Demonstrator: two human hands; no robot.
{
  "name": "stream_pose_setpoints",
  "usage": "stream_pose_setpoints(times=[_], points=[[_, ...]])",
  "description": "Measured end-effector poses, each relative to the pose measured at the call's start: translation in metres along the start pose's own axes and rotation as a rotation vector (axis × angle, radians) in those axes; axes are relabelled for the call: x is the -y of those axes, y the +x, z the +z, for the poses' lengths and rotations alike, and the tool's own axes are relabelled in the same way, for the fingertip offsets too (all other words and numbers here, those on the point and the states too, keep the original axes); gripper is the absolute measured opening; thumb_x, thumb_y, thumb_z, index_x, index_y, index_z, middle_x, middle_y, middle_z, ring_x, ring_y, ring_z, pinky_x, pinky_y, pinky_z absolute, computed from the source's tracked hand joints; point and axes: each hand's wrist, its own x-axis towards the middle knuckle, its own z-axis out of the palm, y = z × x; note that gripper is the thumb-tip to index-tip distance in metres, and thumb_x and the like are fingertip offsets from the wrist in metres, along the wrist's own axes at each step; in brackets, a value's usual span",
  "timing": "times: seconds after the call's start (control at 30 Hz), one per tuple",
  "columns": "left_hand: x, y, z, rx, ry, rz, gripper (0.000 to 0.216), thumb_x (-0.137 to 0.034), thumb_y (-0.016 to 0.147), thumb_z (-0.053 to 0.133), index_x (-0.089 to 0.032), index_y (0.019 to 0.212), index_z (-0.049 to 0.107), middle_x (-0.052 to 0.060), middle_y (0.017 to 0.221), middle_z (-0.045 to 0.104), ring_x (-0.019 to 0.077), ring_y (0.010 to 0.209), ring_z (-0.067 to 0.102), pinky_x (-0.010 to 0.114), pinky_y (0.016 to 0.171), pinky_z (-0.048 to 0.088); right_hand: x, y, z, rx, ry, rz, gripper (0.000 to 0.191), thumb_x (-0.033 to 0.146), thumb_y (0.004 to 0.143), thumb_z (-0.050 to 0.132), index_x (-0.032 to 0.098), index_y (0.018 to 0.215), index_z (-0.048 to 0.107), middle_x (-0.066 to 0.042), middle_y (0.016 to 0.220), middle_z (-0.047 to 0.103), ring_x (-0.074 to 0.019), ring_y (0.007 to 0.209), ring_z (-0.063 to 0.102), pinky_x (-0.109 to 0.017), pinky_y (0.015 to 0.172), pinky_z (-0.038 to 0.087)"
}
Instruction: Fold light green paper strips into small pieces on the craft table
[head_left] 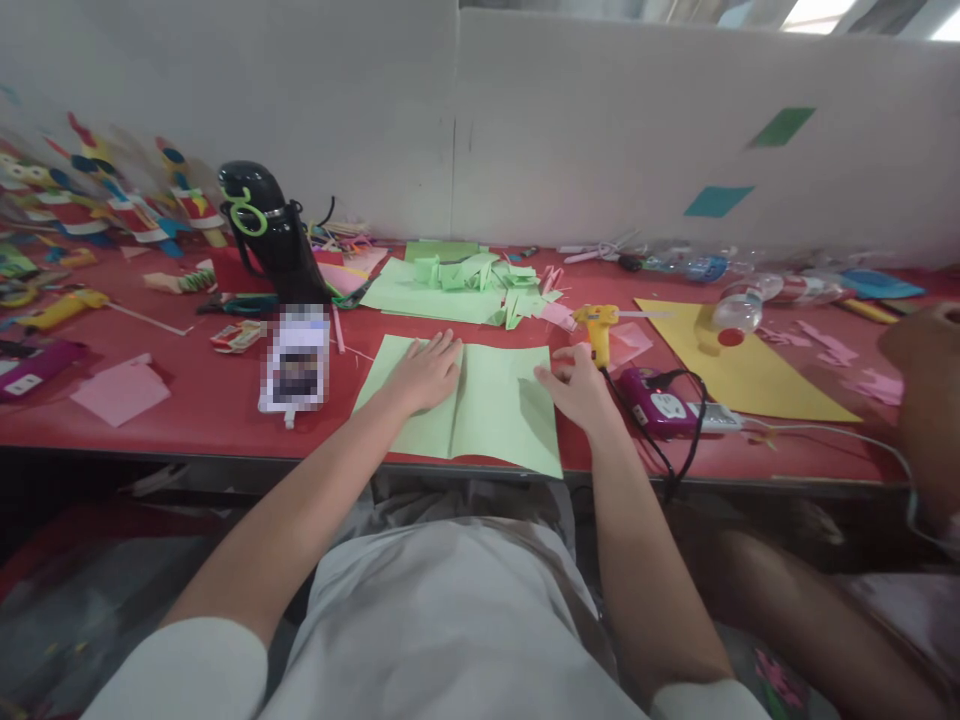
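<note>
A light green sheet of paper (502, 410) with a crease down its middle lies on the red table before me. My left hand (429, 372) rests flat on its left half, fingers stretched toward the crease. At the sheet's right edge is my right hand (579, 385), thumb and forefinger apart and loosely bent, holding nothing that I can see. Just beyond that hand stands a yellow glue gun (598, 330). Behind the sheet, cut and folded green paper pieces (480, 272) are heaped on another green sheet (401, 290).
To the left are a phone (296, 365), a black bottle (270, 235) and several paper figures (139, 210). A purple power bank (660, 402) with cables, a yellow sheet (780, 375) and plastic bottles (739, 312) lie right. Another person's arm (926, 400) reaches in at far right.
</note>
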Motion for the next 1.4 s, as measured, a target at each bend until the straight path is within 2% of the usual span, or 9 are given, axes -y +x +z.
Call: stream_pose_setpoints(times=[0.27,0.5,0.6,0.73,0.83,1.07,1.2,1.3,1.4], points=[[0.0,0.0,-0.002,0.017,-0.009,-0.009,0.062,-0.034,0.098,0.014,-0.015,0.156,0.02,0.005,0.165,0.009,0.0205,0.153,0.009,0.048,0.124,0.011,-0.007,0.0,0.002,0.042,-0.041,-0.075,0.028,0.032,0.073,0.058,0.024,0.093,0.041,0.006,0.057,0.051,-0.0171,0.054,0.051,-0.031,0.061,0.038],[0.001,0.001,0.0,0.007,-0.004,-0.006,0.062,-0.035,0.098,0.014,-0.015,0.156,0.021,0.005,0.165,0.01,0.0206,0.153,0.009,0.049,0.124,0.011,-0.012,-0.002,0.004,0.068,-0.017,-0.118,0.025,0.028,0.072,0.056,0.025,0.093,0.043,0.006,0.058,0.05,-0.0178,0.056,0.052,-0.031,0.06,0.039],[0.001,0.001,0.0,0.0,-0.01,-0.005,0.062,-0.036,0.098,0.014,-0.016,0.156,0.021,0.004,0.165,0.011,0.0202,0.153,0.01,0.048,0.124,0.01,-0.009,-0.003,0.002,0.058,-0.008,-0.102,0.027,0.033,0.073,0.058,0.024,0.094,0.044,0.006,0.057,0.05,-0.0174,0.056,0.052,-0.031,0.059,0.038],[0.001,0.001,0.0,-0.008,-0.007,-0.006,0.062,-0.033,0.097,0.014,-0.015,0.156,0.022,0.005,0.164,0.012,0.0201,0.152,0.011,0.048,0.124,0.01,-0.001,-0.008,-0.001,0.003,0.017,-0.046,0.039,0.049,0.073,0.066,0.023,0.097,0.047,0.006,0.056,0.05,-0.0173,0.056,0.051,-0.031,0.057,0.036],[0.002,0.005,-0.002,0.006,-0.013,-0.012,0.062,-0.034,0.097,0.013,-0.015,0.155,0.022,0.006,0.164,0.011,0.0215,0.153,0.01,0.05,0.123,0.01,0.001,-0.012,-0.003,-0.004,0.053,-0.04,0.043,0.055,0.075,0.064,0.023,0.099,0.049,0.005,0.056,0.052,-0.0172,0.056,0.05,-0.03,0.056,0.035],[0.004,0.017,-0.013,0.025,-0.044,-0.046,0.063,-0.035,0.098,0.014,-0.01,0.155,0.019,0.011,0.165,0.008,0.0259,0.152,0.008,0.052,0.123,0.01,-0.003,-0.01,-0.004,0.058,0.071,-0.036,0.034,0.044,0.076,0.061,0.023,0.099,0.047,0.005,0.057,0.054,-0.0165,0.053,0.049,-0.03,0.055,0.035],[0.006,0.007,-0.022,-0.03,-0.007,-0.06,0.06,-0.033,0.098,0.018,-0.008,0.152,0.028,0.014,0.164,0.013,0.0265,0.152,0.012,0.051,0.122,0.015,-0.001,-0.007,-0.003,0.045,0.071,-0.023,0.026,0.038,0.077,0.058,0.024,0.095,0.046,0.005,0.054,0.052,-0.0163,0.049,0.046,-0.03,0.053,0.034],[0.005,-0.004,-0.025,0.003,0.007,-0.017,0.058,-0.034,0.098,0.02,-0.01,0.149,0.035,0.014,0.163,0.019,0.0256,0.151,0.016,0.048,0.122,0.017,0.002,-0.006,-0.001,0.019,0.06,-0.026,0.023,0.037,0.077,0.057,0.024,0.093,0.046,0.005,0.056,0.052,-0.016,0.05,0.046,-0.031,0.055,0.034],[0.006,-0.01,-0.02,0.036,-0.003,0.004,0.059,-0.04,0.099,0.018,-0.016,0.15,0.033,0.011,0.163,0.017,0.0249,0.151,0.016,0.048,0.122,0.019,0.006,-0.006,-0.001,-0.012,0.039,-0.031,0.025,0.042,0.078,0.058,0.024,0.091,0.046,0.005,0.056,0.051,-0.0157,0.051,0.046,-0.031,0.056,0.035]])
